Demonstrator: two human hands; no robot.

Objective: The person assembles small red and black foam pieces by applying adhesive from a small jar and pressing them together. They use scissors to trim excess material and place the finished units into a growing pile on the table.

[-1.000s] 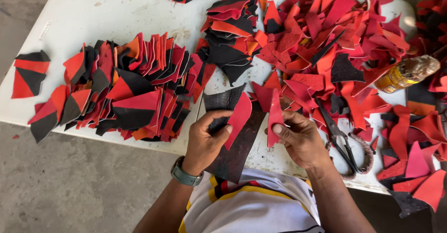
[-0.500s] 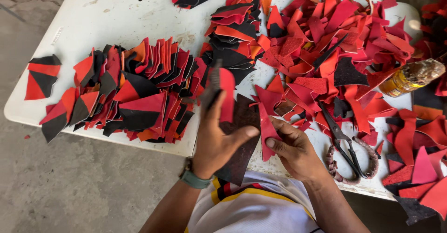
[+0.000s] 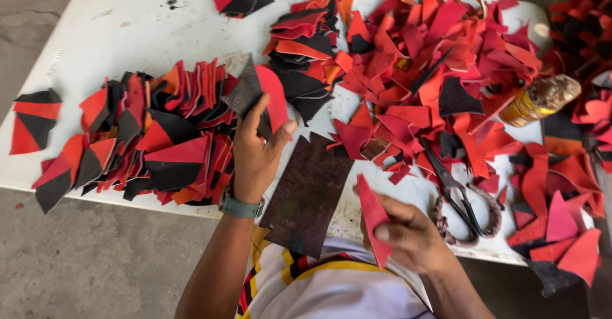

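Head camera shows the left hand (image 3: 255, 156) has lifted from the table edge toward the sorted pile (image 3: 153, 140), fingers clamped on a joined black-and-red leather piece (image 3: 258, 96), so this piece seems finished. It looks stiff, half dark, half red. The right hand (image 3: 411, 236) pinches a red triangle (image 3: 373, 220) near the dark board (image 3: 309, 194).

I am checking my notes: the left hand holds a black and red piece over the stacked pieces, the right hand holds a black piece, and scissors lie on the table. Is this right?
Not quite. In the head view the right hand holds a red piece, not black. The rest stands: the left hand holds a black and red piece over the stacked pieces, and scissors lie on the table.
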